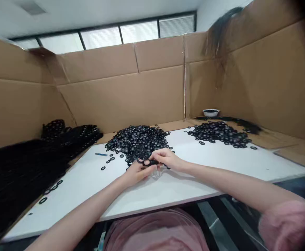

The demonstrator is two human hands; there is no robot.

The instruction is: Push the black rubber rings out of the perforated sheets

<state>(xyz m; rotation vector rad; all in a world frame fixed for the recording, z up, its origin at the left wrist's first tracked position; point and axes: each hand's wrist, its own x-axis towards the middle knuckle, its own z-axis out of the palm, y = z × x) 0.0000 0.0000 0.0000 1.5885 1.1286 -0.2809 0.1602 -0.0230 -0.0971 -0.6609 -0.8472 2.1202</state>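
Fine handling of black rings (153, 162) seems in hand: the fingers of the left hand (138, 173) and right hand (168, 160) grip them over the white bench (139, 198), just before a ring pile (139, 139). The next move likely calls for a steady 2-handed pinch.

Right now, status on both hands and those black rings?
Left hand and right hand together, holding black rings. Ring pile just beyond, may crowd them.

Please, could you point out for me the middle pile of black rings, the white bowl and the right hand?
Middle pile of black rings (139, 140): head view, centre of the heap.
White bowl (211, 114): head view, front outer wall.
Right hand (168, 159): head view, back of the hand.
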